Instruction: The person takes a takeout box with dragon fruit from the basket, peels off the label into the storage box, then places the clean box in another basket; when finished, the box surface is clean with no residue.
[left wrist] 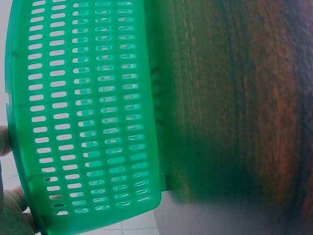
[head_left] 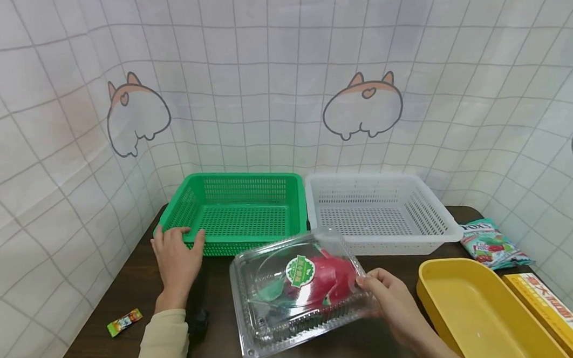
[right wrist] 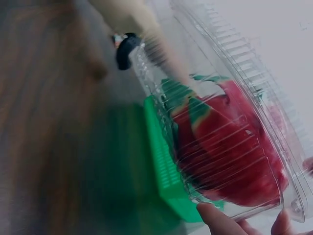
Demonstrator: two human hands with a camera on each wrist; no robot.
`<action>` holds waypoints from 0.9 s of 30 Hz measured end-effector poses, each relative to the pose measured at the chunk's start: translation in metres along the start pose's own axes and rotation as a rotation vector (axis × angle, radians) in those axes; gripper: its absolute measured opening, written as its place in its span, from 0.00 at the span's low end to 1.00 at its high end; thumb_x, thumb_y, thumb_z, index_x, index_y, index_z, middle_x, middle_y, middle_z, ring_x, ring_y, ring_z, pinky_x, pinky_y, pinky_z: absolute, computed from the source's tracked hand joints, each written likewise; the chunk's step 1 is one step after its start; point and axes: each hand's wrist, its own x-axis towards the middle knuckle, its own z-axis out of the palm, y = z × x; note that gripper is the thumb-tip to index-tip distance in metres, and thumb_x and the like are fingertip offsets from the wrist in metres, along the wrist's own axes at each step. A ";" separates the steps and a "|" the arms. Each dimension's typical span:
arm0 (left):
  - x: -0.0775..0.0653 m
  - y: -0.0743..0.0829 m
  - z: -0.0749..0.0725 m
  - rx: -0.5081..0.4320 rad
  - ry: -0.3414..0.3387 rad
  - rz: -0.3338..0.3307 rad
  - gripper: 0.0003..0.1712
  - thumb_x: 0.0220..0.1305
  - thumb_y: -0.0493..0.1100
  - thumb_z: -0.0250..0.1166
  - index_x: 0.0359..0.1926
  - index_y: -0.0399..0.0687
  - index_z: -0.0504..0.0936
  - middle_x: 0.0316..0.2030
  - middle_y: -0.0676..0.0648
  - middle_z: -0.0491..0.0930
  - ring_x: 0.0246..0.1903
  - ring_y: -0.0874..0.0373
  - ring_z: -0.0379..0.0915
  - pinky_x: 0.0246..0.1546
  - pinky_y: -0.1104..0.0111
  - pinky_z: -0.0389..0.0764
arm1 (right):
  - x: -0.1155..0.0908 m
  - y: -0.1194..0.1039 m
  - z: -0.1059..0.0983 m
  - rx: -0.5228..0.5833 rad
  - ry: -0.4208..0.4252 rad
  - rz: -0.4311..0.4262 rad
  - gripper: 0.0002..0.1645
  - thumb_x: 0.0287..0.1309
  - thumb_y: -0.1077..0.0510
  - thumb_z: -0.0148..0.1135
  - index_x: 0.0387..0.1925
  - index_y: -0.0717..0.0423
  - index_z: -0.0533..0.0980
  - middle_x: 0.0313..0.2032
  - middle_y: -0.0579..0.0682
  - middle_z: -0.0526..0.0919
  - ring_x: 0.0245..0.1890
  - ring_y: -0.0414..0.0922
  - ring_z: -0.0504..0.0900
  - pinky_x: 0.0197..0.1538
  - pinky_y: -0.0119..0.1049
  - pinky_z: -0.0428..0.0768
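Observation:
In the head view my right hand (head_left: 392,298) pinches the right edge of a clear plastic clamshell box (head_left: 255,332), tilted above the table. Inside lies a red fruit with green tips (right wrist: 230,142), like a dragon fruit; a green and white round label (head_left: 300,271) marks the lid. The right wrist view has my fingertips (right wrist: 220,220) at the box's end. My left hand (head_left: 178,260) rests at the near left corner of a green slotted basket (head_left: 251,245), thumb apart from the other fingers. The left wrist view shows only fingertips (left wrist: 14,210) by the basket rim.
A white slotted basket (head_left: 392,244) stands right of the green one. At right are a yellow tray (head_left: 483,309), a FOX'S candy bag (head_left: 494,244) and a yellow and white box (head_left: 556,316). A small wrapped packet (head_left: 124,322) lies on the dark table (head_left: 217,334). Patterned curtains (head_left: 272,93) enclose it.

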 end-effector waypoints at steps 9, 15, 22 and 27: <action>-0.001 -0.001 0.000 0.013 -0.007 0.004 0.26 0.69 0.54 0.60 0.51 0.32 0.78 0.51 0.31 0.74 0.72 0.34 0.41 0.71 0.41 0.34 | -0.003 0.036 -0.011 -0.103 0.063 0.101 0.13 0.63 0.55 0.60 0.31 0.60 0.71 0.30 0.50 0.73 0.31 0.44 0.76 0.32 0.42 0.85; -0.004 -0.002 0.001 0.026 -0.008 0.000 0.25 0.69 0.53 0.60 0.49 0.33 0.79 0.51 0.32 0.74 0.72 0.34 0.41 0.71 0.41 0.34 | -0.003 0.052 -0.013 -0.072 0.094 0.137 0.13 0.63 0.56 0.60 0.28 0.59 0.70 0.28 0.49 0.70 0.27 0.44 0.76 0.30 0.43 0.85; -0.002 0.000 0.000 0.017 0.011 0.013 0.23 0.70 0.53 0.60 0.46 0.34 0.80 0.51 0.32 0.74 0.72 0.34 0.42 0.70 0.40 0.35 | 0.000 0.063 -0.012 -0.001 0.088 0.153 0.14 0.64 0.55 0.60 0.28 0.59 0.69 0.32 0.50 0.71 0.30 0.45 0.78 0.33 0.47 0.86; -0.002 0.001 0.000 0.026 0.001 0.007 0.23 0.70 0.53 0.60 0.46 0.34 0.80 0.52 0.33 0.74 0.72 0.34 0.41 0.70 0.41 0.34 | 0.001 0.067 -0.012 0.035 0.078 0.169 0.14 0.65 0.56 0.58 0.28 0.59 0.68 0.33 0.50 0.71 0.32 0.44 0.77 0.35 0.49 0.85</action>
